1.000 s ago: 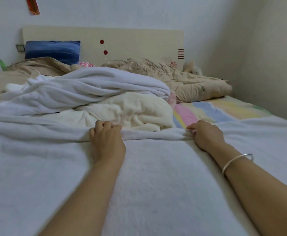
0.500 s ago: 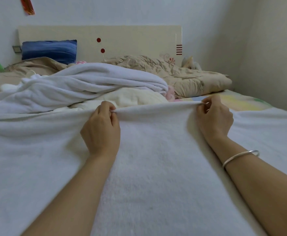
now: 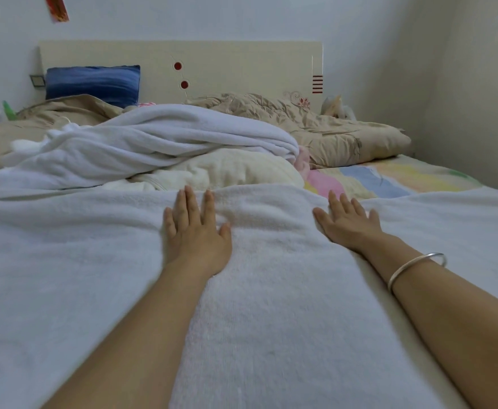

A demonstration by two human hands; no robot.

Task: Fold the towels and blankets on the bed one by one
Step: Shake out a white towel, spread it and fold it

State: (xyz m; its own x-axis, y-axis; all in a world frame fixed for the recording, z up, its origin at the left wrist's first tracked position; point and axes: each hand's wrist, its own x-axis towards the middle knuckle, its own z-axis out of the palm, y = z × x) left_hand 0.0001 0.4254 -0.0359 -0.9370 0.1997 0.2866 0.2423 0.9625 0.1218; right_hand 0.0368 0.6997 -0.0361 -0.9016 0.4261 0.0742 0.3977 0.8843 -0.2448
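A large white towel point(image 3: 265, 305) lies spread across the near part of the bed. My left hand point(image 3: 196, 231) rests flat on it near its far edge, fingers apart, holding nothing. My right hand point(image 3: 349, 222) lies flat on the towel to the right, fingers spread, with a silver bangle on the wrist. Behind the towel's far edge sits a heap: a crumpled white towel point(image 3: 153, 143) on top of a cream blanket point(image 3: 230, 169).
A beige quilt point(image 3: 330, 131) is bunched at the head of the bed, under the cream headboard point(image 3: 241, 66). A blue pillow point(image 3: 94, 82) leans at the back left. The striped pastel sheet point(image 3: 389, 178) shows at the right, close to the wall.
Both hands lifted the towel's far edge, then laid it down and let go. They now lie open and flat on the towel.
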